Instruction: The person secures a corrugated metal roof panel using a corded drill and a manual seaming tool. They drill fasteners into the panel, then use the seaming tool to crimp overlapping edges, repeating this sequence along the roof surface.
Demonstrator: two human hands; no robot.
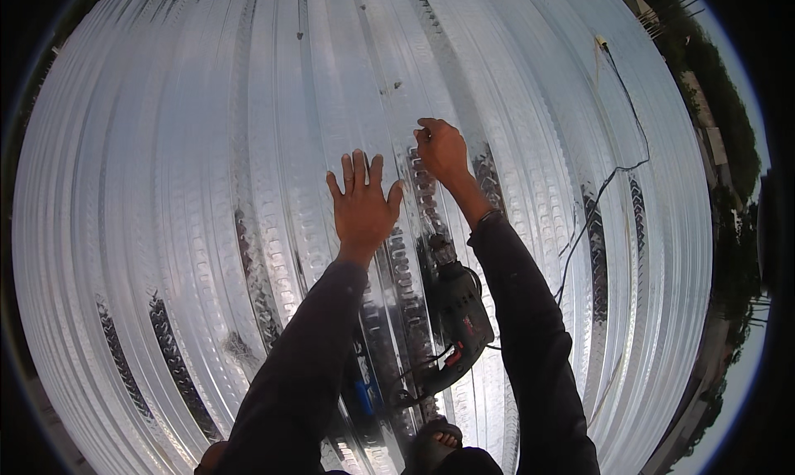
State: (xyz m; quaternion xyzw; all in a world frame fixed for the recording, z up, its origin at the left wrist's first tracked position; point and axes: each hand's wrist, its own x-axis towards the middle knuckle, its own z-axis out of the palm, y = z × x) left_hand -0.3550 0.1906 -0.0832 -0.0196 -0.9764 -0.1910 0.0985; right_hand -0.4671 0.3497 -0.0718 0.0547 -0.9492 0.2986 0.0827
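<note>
Right hand (444, 150): fingers curled to a pinch, low over the metal sheets (348, 77); too small to say if anything's gripped. Left hand (364, 210): fingers spread, palm down on or just above the sheets, grasping nothing. Drill (465, 313) lies between the forearms, near the foot (445, 438), unheld. Black cord (639, 125) off right. Sheeting already covers the surface; drill idle; fastening done or left, unclear. Trees (719, 81) beyond the right edge.

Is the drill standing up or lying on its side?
On its side: the drill lies on the metal sheets, its broad side facing up and its chuck pointing forward.
</note>
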